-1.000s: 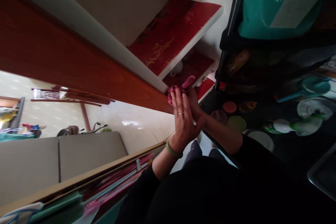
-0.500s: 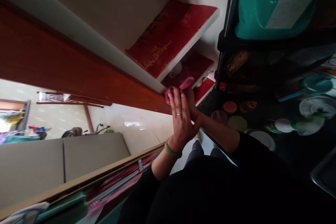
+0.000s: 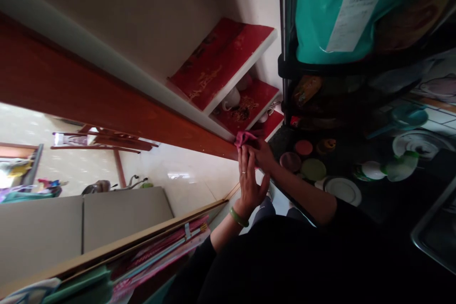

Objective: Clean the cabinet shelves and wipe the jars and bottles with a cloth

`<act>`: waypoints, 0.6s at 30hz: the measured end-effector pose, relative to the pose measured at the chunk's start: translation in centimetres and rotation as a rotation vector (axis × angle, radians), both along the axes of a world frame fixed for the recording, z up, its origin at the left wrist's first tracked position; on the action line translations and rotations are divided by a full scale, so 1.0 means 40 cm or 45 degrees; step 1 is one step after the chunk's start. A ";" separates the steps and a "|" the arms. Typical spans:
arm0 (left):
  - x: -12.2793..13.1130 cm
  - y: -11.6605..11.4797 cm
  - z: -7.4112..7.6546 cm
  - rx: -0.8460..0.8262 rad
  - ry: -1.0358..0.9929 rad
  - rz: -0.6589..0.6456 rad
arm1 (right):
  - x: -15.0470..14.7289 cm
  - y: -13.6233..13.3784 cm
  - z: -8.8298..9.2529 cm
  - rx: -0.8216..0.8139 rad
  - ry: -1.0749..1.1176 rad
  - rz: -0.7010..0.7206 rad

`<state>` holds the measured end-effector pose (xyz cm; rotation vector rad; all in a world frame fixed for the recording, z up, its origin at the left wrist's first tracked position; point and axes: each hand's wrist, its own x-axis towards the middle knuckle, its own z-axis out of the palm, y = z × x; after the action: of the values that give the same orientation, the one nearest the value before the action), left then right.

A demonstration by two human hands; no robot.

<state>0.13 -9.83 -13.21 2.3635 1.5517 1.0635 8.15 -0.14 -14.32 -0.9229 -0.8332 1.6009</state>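
Pink cloth (image 3: 245, 138) is sitting bunched just right of frame centre, against the lower end of the brown panel (image 3: 142, 115). Risk, my guess: cloth could be slipping off the panel edge, since it's looking loosely wadded and left fingertips are only meeting its lower side. Also, white cup (image 3: 232, 99) is standing on a red shelf just above; knuckles or a loose fold could be catching it if the hands swing upward. Right forearm is passing near the green lid (image 3: 313, 170) and white plate (image 3: 344, 191) on the dark tabletop (image 3: 340, 159); an outward elbow could be knocking them.

Relative to fingers: cloth is lying directly above the left hand's (image 3: 251, 187) fingertips and at the right hand's (image 3: 263, 156) upper-left side. Left fingers are stretching nearly straight, close together, thumb apart, not wrapping anything. Right fingers are blurring, partly hidden; can't tell whether they're gripping.
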 end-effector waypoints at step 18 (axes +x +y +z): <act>-0.045 0.024 0.020 0.138 0.008 0.155 | -0.035 0.048 0.043 0.615 -0.450 -0.185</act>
<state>-1.67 -8.86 -12.40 2.3686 1.7012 1.1952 6.76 1.79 -12.59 -0.8966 -1.2986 1.0523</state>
